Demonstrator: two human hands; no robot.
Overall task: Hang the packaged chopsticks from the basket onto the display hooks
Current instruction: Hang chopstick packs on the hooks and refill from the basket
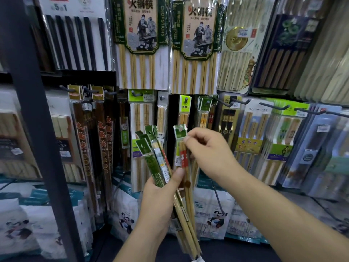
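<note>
Item: single packet [180,150] of red-banded chopsticks, green header card [180,131] with a hang hole; upright at frame centre.
Right hand [209,152]: comes in from 3 o'clock, fingers [188,138] pinching the single packet just under its header card.
Left hand [156,197]: at 6 o'clock, fingers curled round the bundle [154,157], thumb pressed on its front. The single packet's lower end lies against the thumb.
Bundle: several green-headed packets, tops fanned toward 11 o'clock.
Basket: not in view.
Likely target: hook [186,100] at 12 o'clock of the single packet, already carrying stock.
Risk, hole: the hole is small and the pinch sits close below it, so the hook tip may miss and crease the card.
Risk, bundle: the fan is loose, so a packet may slide out if the left grip eases.
Risk, placement: the next hook [206,103] at 1 o'clock holds similar stock, so a wrong-hook hang is possible.
</note>
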